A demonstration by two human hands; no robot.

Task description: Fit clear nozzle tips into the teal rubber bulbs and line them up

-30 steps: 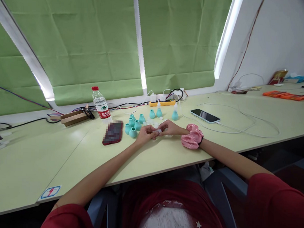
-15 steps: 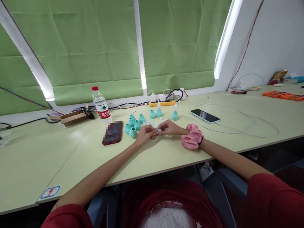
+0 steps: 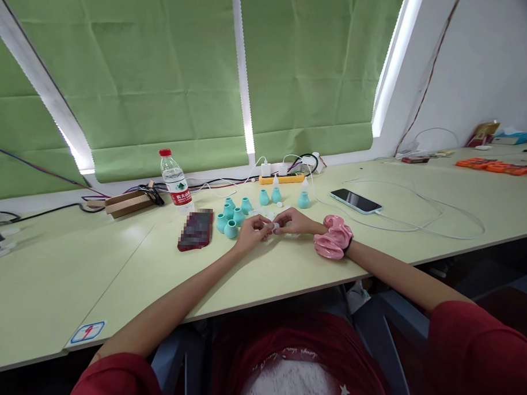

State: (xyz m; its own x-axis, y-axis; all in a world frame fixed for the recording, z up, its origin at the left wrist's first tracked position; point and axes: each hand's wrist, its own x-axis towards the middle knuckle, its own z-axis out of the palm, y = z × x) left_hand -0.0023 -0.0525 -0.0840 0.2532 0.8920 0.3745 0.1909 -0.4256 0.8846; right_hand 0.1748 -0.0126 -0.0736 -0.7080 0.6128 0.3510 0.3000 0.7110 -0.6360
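Low over the table, my left hand (image 3: 254,232) and my right hand (image 3: 294,223) meet fingertip to fingertip. Both pinch a small translucent white plastic piece (image 3: 276,226) between them; the fingers hide most of it. Left of my hands stand several teal rubber bulbs (image 3: 230,229) with open necks. Behind them is another teal bulb (image 3: 264,197). Two bulbs carry clear pointed nozzles: one (image 3: 276,195) beside it and one (image 3: 304,199) farther right. Loose white plastic pieces (image 3: 263,211) lie just beyond my fingers. A pink scrunchie (image 3: 333,237) circles my right wrist.
A dark red phone (image 3: 195,229) lies left of the bulbs, near a water bottle (image 3: 176,182) and a cardboard box (image 3: 131,202). A yellow power strip (image 3: 282,178) sits at the back. Rightward, another phone (image 3: 355,201) has a white cable (image 3: 435,218) looping over the table.
My fingers have shifted very slightly around the small white plastic piece, which is still between both hands. Everything else stays in place.
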